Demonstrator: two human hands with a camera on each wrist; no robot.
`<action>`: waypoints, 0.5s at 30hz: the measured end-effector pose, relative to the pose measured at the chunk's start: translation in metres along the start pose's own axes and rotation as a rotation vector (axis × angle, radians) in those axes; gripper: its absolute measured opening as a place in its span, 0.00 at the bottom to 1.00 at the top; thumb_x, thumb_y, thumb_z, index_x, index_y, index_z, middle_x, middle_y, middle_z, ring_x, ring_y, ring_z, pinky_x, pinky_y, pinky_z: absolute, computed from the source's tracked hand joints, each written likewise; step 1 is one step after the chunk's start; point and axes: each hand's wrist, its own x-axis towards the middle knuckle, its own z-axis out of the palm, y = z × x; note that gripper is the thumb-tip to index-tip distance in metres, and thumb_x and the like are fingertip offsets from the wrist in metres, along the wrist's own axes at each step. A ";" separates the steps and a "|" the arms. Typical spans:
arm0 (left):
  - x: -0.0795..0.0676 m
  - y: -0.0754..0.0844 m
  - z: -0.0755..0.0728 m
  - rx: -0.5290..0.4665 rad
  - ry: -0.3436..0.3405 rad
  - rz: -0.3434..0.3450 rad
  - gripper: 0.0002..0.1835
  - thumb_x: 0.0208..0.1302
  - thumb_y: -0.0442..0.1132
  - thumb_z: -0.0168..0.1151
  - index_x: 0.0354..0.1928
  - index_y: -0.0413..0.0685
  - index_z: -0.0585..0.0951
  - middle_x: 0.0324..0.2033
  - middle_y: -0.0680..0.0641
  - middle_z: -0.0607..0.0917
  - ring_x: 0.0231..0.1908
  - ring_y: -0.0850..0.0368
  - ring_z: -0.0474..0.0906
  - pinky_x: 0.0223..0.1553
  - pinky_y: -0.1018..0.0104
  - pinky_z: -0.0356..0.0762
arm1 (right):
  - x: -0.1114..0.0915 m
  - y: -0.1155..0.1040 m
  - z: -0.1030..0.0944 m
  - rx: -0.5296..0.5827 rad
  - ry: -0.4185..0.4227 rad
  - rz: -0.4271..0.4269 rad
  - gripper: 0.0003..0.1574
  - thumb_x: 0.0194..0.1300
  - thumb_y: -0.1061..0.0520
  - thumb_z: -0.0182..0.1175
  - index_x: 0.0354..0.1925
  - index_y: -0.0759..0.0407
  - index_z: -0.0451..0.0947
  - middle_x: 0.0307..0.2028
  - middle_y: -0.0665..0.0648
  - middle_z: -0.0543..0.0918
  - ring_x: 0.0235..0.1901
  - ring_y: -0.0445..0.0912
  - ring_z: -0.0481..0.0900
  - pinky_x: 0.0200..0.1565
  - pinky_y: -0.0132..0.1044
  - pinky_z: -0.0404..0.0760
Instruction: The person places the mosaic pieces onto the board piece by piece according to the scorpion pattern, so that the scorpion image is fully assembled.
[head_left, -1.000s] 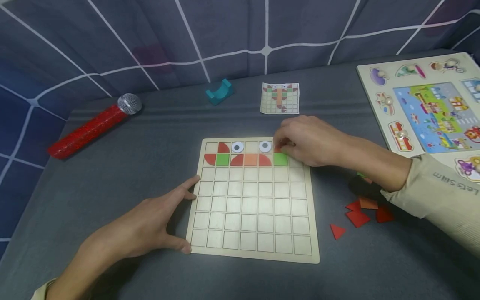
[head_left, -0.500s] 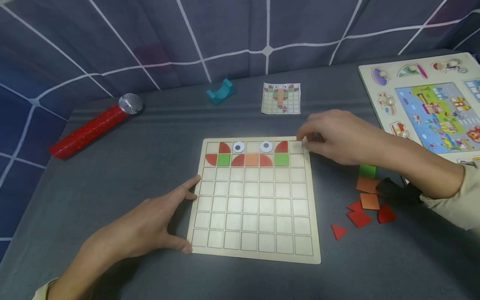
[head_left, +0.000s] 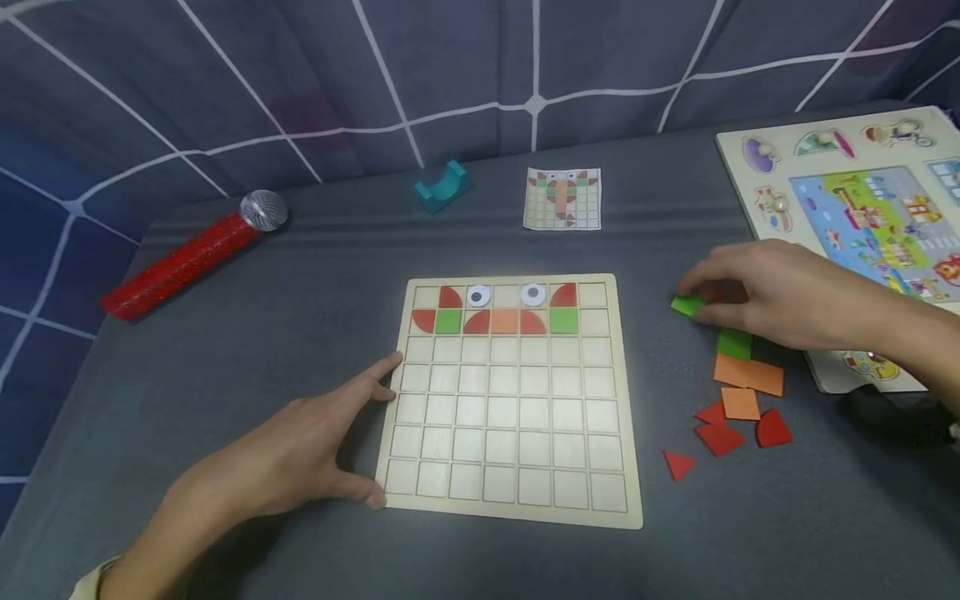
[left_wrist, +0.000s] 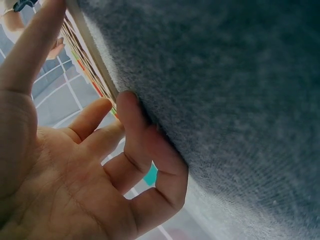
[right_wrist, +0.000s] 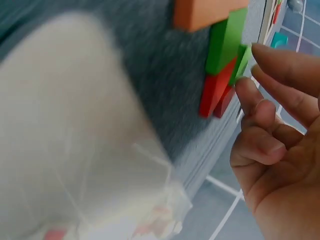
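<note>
My left hand (head_left: 292, 450) rests at the left side of a wooden grid board (head_left: 628, 417), fingers spread, with fingertips and thumb touching its edge; the left wrist view shows this hand (left_wrist: 75, 175) from the palm side. On the board's top two rows lie red quarter-round tiles, green squares, an orange square and two eye discs (head_left: 533, 294). To the board's right, my right hand (head_left: 780, 292) pinches a green tile (head_left: 686, 306) between thumb and fingers. In the right wrist view this green tile (right_wrist: 242, 64) tilts beside another green tile (right_wrist: 227, 40) and red ones.
Below the right hand lie orange tiles (head_left: 740, 403), red tiles (head_left: 718, 439) and a red triangle (head_left: 678, 465). A knobbed picture puzzle (head_left: 817, 367) sits at the right. Behind the board are a pattern card (head_left: 562, 217), a teal arch block (head_left: 442, 187) and a red microphone (head_left: 187, 258).
My right hand has left the red quarter-round tile at the board's upper right and moved right to the loose tiles, where it now pinches a green one. The left hand stays put.
</note>
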 end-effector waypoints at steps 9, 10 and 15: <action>0.001 0.000 0.001 -0.008 0.000 0.004 0.72 0.30 0.56 0.85 0.78 0.65 0.47 0.62 0.54 0.76 0.60 0.50 0.70 0.60 0.40 0.66 | -0.011 0.018 -0.003 0.010 -0.098 0.069 0.23 0.57 0.61 0.73 0.52 0.55 0.83 0.46 0.49 0.83 0.37 0.41 0.77 0.32 0.36 0.75; 0.001 0.000 0.001 -0.009 -0.001 0.003 0.72 0.30 0.56 0.85 0.78 0.65 0.47 0.62 0.54 0.76 0.60 0.50 0.70 0.60 0.40 0.66 | -0.012 0.020 -0.003 0.005 -0.104 0.073 0.24 0.56 0.61 0.73 0.52 0.56 0.83 0.46 0.50 0.83 0.36 0.42 0.77 0.32 0.36 0.75; 0.001 0.000 0.001 -0.017 -0.003 0.003 0.72 0.31 0.56 0.85 0.78 0.66 0.47 0.62 0.54 0.76 0.61 0.50 0.70 0.60 0.40 0.66 | -0.015 0.027 -0.002 0.008 -0.138 0.096 0.23 0.55 0.64 0.72 0.50 0.57 0.83 0.47 0.52 0.82 0.35 0.43 0.74 0.31 0.35 0.73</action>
